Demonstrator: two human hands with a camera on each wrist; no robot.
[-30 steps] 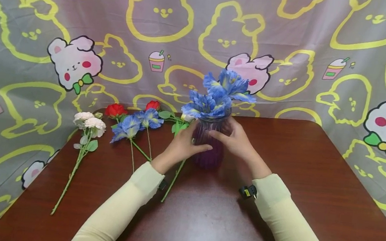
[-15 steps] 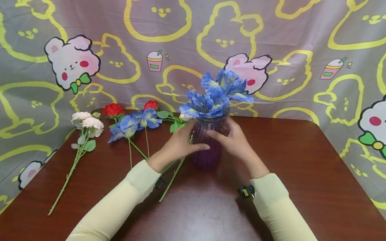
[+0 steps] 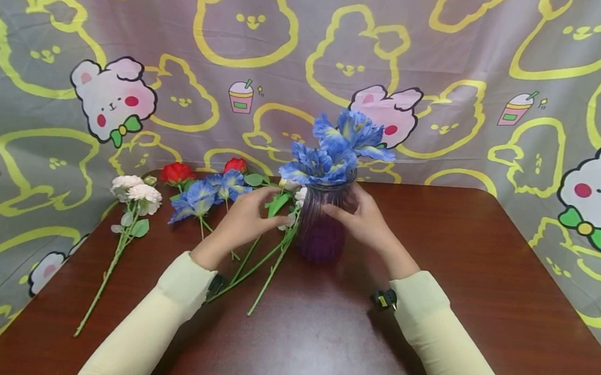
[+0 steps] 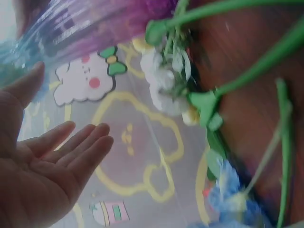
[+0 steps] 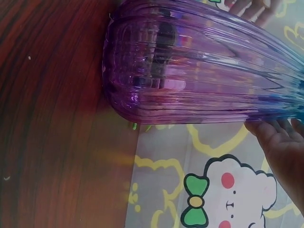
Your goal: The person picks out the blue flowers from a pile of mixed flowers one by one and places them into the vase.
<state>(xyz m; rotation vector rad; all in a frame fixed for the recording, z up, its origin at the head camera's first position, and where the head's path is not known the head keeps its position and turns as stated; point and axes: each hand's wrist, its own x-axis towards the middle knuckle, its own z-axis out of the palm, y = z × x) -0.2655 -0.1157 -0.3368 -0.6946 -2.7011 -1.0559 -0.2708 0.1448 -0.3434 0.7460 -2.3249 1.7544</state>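
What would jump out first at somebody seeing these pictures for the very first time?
Probably the blue flowers standing in the vase, near the middle of the head view, with the right hand gripping its side. Next, perhaps the red flowers lying on the table, toward its far left corner. The backdrop behind, with its bold yellow cartoon outlines, may compete too.

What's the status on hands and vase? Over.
Right hand grips vase. Left hand empty, apart from it. Vase upright, blue flowers in its mouth. Loose stems at its left, possibly in the way.
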